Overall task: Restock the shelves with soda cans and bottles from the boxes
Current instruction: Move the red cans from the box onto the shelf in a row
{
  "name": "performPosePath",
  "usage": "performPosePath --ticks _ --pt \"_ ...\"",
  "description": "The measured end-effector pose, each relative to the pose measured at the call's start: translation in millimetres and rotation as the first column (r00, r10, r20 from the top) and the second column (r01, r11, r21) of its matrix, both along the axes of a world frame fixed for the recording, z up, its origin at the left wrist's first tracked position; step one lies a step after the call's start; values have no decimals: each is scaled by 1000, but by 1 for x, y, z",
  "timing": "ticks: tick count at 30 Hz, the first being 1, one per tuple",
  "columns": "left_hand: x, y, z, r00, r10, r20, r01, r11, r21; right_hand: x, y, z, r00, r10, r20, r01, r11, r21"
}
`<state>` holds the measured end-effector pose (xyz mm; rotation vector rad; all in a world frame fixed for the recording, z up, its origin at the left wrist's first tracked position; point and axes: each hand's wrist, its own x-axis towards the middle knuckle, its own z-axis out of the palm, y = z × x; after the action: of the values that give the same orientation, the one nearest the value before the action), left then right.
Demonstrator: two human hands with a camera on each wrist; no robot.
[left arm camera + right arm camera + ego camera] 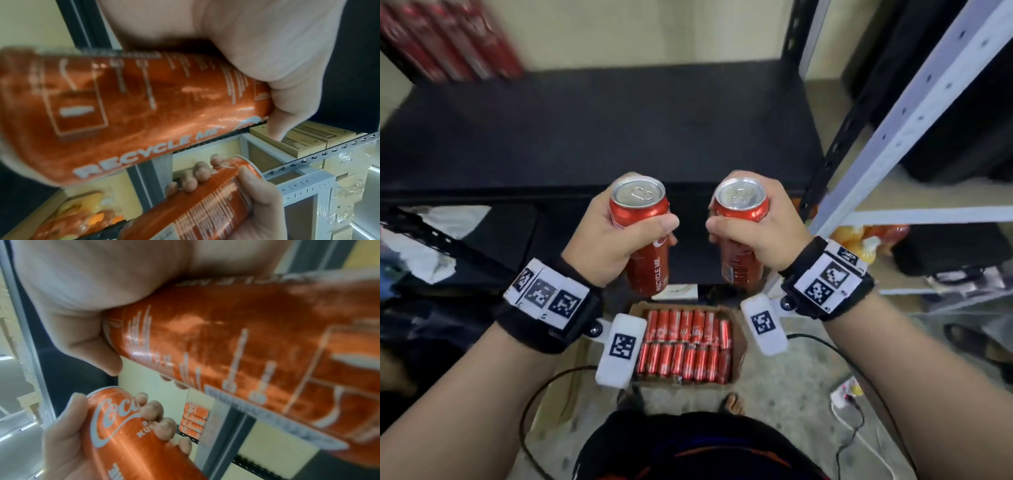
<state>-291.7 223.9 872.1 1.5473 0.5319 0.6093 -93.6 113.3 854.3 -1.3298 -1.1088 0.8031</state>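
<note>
- The left hand (pixel 607 236) holds a red soda can (pixel 643 236) with its fingers and thumb wrapped tight round the middle
- The right hand (pixel 760 229) holds a second red can (pixel 739 233) the same way, fingers curled round it and thumb across the front
- Both cans are up in the air, side by side and a little apart, with their silver tops up and tipped a bit toward the camera
- The cans are just in front of a black shelf (pixel 599 137), above its front edge, and do not touch it
- The left can says "RECYCLE ME" down its side, which the left wrist view shows big and blurry (pixel 131 113)
- In the right wrist view the second can (pixel 246 353) fills most of the picture, and the left hand's can shows below it
- Down on the floor sits a cardboard box (pixel 738 346) with two rows of red cans (pixel 685 346) lying flat inside
- More red cans (pixel 448 37) stand at the top left, blurry
- A white metal rack (pixel 914 113) stands to the right of the black shelf
- Each wrist wears a black band with black and white square marks
</note>
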Motion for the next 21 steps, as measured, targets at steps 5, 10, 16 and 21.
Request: performPosePath --ticks 5,10,16,21 --pt "11 23 25 984 107 142 -103 994 -35 23 32 49 1000 -5 -26 7 996 85" --pt "-1 75 63 941 174 290 -159 984 -76 26 79 86 1000 -12 -21 15 991 131" --pt "-44 152 103 924 171 342 -206 976 68 4 151 105 1000 20 21 -23 986 167" --pt "-89 218 119 940 138 311 -182 976 117 -34 207 116 996 -38 80 24 986 166"
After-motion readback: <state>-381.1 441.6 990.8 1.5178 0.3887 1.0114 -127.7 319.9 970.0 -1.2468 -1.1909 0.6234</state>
